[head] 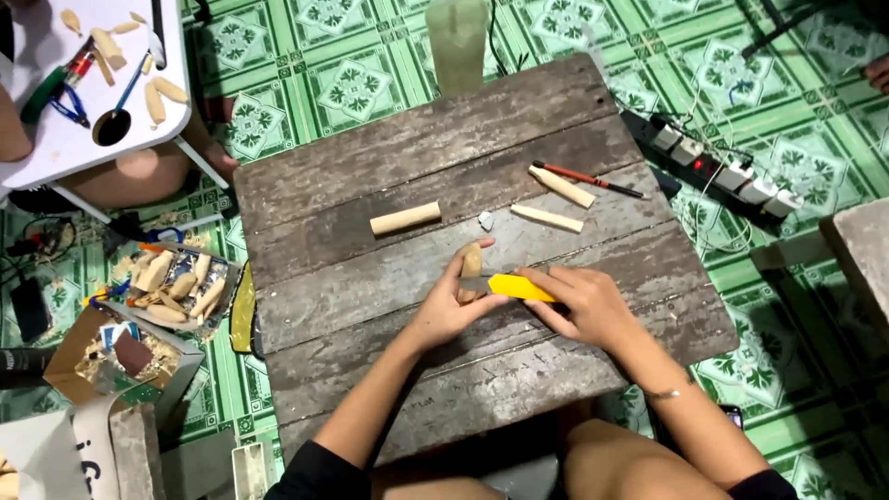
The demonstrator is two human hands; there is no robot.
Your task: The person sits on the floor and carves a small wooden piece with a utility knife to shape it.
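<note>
Head view, single frame. Worktop [389,306] of weathered grey planks noted as landmark, set on green patterned floor tiles [352,83].

Left hand [449,310] over the worktop's near-centre, fingers closed around a short pale wooden piece [472,261], held upright-to-tilted with its rounded end pointing away from the person. Right hand [583,306] just beside it, clamped on a yellow-handled knife [514,286]; grey blade laid across the wooden piece near the left thumb. Hands touching or nearly so at the blade.

Elsewhere on the worktop: one wooden dowel [406,218] toward the far-left of centre, lying flat, well apart from the hands. Two slimmer wooden sticks [560,186] [547,218] toward the far-right, lying flat; a red-and-black pencil [589,179] alongside the farther one. Small pale chip [486,220] between dowel and sticks.

Off the worktop: tray of carved wooden pieces [176,285] on the floor to its left; white side table [65,120] beyond the far-left corner, carrying further wooden pieces and tools; power strip [718,171] on the floor to the right; translucent bottle [457,42] at the far edge, blurred.
</note>
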